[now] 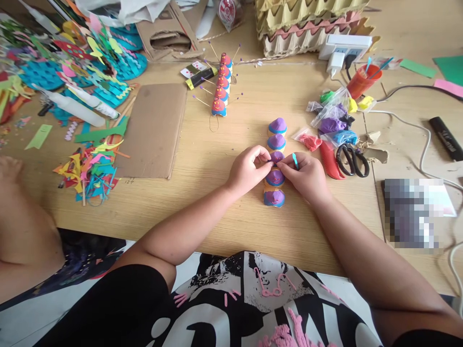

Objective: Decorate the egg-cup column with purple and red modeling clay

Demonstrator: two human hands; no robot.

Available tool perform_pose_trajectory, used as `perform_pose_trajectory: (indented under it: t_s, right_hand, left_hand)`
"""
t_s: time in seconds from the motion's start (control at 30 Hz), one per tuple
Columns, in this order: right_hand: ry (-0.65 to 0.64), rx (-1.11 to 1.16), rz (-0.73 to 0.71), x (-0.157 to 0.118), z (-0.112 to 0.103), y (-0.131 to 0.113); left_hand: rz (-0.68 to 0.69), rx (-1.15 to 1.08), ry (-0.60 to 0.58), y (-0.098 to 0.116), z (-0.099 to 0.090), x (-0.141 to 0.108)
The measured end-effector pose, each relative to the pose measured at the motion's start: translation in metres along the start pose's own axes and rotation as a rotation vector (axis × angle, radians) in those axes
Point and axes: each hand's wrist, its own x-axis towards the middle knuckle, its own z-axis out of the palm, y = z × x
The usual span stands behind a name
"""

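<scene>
A strip of egg-carton cups (275, 177) lies upright in front of me, its several cone tops coated in purple and blue clay. The nearer cones carry small red marks. My left hand (248, 169) pinches with thumb and forefinger at the middle cone, on a tiny dark bit too small to name. From the other side my right hand (306, 177) meets it, fingertips closed beside the same cone. A small light-blue stick tool (295, 161) pokes up between the right hand's fingers. The fingertips nearly touch each other and partly hide the middle cone.
Farther back stands a finished-looking red-and-blue carton caterpillar (222, 86) with pins. Clay bags (333, 125), scissors (352, 160) and a red cup (363, 81) lie right. Left are cardboard (154, 130), paper scraps (96, 168), glue bottles (77, 108) and another person's arm (25, 221).
</scene>
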Motion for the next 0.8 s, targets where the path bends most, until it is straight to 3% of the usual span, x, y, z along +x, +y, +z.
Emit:
perform_pose_trajectory:
  t_s: [0.8]
  right_hand:
    - [0.004,0.017,-0.02,0.0007,0.0007,-0.001]
  left_hand:
    - [-0.032,-0.004,-0.007,0.0017,0.0011,0.0018]
